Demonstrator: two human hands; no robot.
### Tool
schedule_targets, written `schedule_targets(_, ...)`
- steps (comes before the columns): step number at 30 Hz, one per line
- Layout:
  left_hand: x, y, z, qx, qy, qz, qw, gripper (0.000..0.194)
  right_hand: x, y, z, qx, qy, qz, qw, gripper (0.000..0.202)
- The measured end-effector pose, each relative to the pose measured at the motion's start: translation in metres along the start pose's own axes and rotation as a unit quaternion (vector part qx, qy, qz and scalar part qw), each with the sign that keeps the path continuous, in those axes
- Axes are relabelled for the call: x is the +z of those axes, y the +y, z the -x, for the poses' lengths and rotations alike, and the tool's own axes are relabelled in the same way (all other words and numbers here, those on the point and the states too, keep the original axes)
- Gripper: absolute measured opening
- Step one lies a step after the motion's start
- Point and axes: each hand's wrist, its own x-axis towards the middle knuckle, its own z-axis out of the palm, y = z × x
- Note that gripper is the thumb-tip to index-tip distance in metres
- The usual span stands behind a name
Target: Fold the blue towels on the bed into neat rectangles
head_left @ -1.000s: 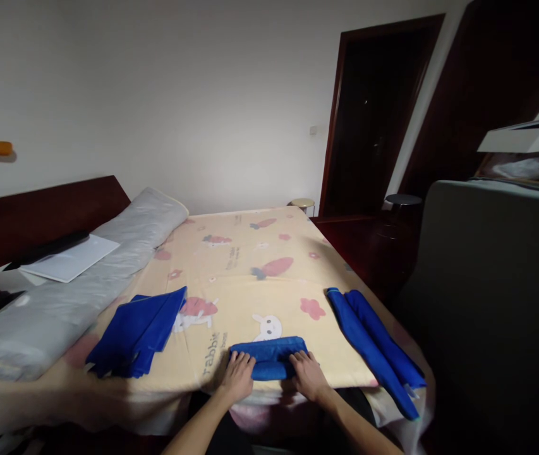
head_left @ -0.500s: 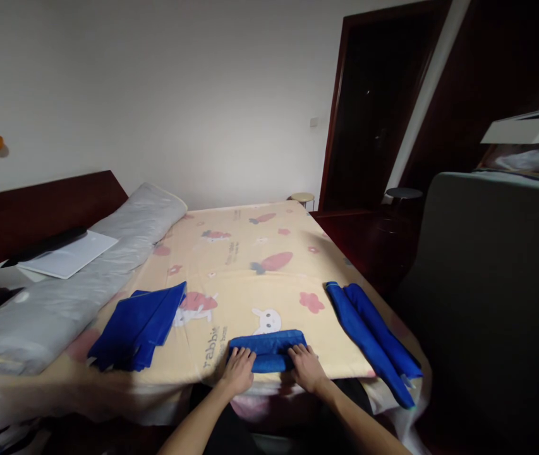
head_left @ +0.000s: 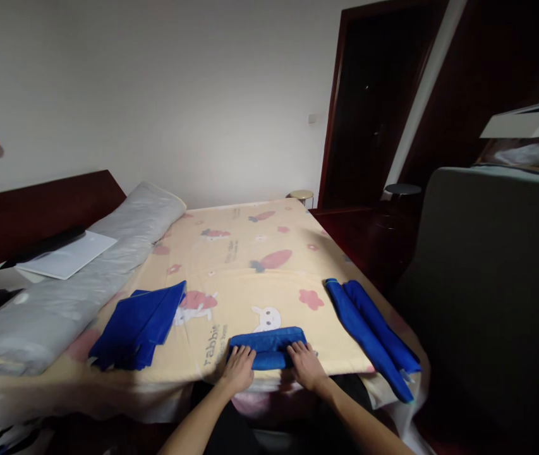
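At the near edge of the cream cartoon-print bed sheet (head_left: 250, 278), both hands pressed on a folded blue cloth roll (head_left: 267, 346) — left hand (head_left: 239, 371) with fingers spread flat on its left end, right hand (head_left: 306, 366) with fingers laid flat over its right end, neither clenched. Off to the left, a loosely folded blue cloth (head_left: 137, 324); to the right, two long rolled blue cloths (head_left: 372, 334) side by side, touching — well apart from the hands.

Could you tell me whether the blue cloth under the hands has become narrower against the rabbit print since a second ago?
Yes. The blue cloth looks narrower front to back, its far edge now below the rabbit print.
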Motion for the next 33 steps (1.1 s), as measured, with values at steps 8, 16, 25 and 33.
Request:
schedule_targets(8,0.0028,-0.0011,-0.0011,-0.001,0.000,-0.001,1.000,0.058,0.0032,0.0008,-0.0005,0.000,0.004,0.003,1.000,0.043)
schedule_targets(16,0.0017,-0.0004,0.0001,0.001,0.002,-0.002,1.000,0.057,0.0036,0.0012,-0.0007,0.001,0.000,0.004,1.000,0.046)
schedule_targets(25,0.0012,0.0006,-0.0003,-0.006,0.001,0.007,1.000,0.058,0.0047,0.0015,-0.0013,0.002,0.003,0.007,1.000,0.043)
schedule_targets(33,0.0039,-0.0002,-0.0007,-0.008,0.003,0.007,1.000,0.057,0.0068,0.0018,-0.0007,0.001,0.006,0.005,1.000,0.046)
